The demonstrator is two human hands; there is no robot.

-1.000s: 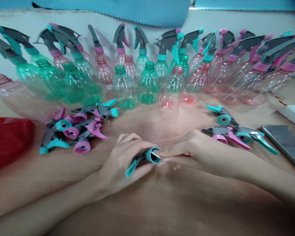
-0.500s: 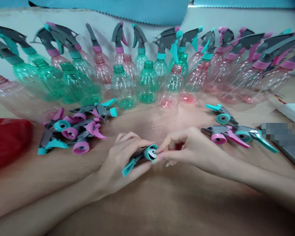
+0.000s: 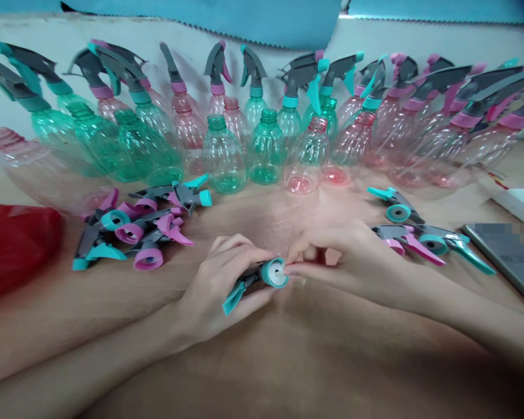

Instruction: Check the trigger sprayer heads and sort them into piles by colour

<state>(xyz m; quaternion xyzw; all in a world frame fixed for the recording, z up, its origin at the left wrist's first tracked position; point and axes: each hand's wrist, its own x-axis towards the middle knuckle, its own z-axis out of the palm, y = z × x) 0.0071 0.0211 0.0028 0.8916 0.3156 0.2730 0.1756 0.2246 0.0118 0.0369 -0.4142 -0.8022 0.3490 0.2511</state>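
My left hand [image 3: 227, 285] is closed round a grey trigger spray head [image 3: 254, 274] with a teal collar and teal trigger. The collar's open end faces me and to the right. Inside it lies a white washer [image 3: 276, 270] with a small dark hole, seated almost flat. My right hand [image 3: 332, 262] is closed in a pinch at the collar's right rim, thumb and fingertips against the washer. Part of the washer's edge is hidden by those fingertips.
Spray heads lie in a pile [image 3: 144, 227] at left, and several more [image 3: 434, 244] at right. Green and pink bottles [image 3: 225, 157], some with spray heads fitted, line the back. A red bag [image 3: 20, 250] is far left, a phone-like dark slab [image 3: 506, 262] far right.
The white washer, tilted in the collar before, now lies flatter inside it. My right fingertips have shifted slightly up and right. The whole view has shifted a little.
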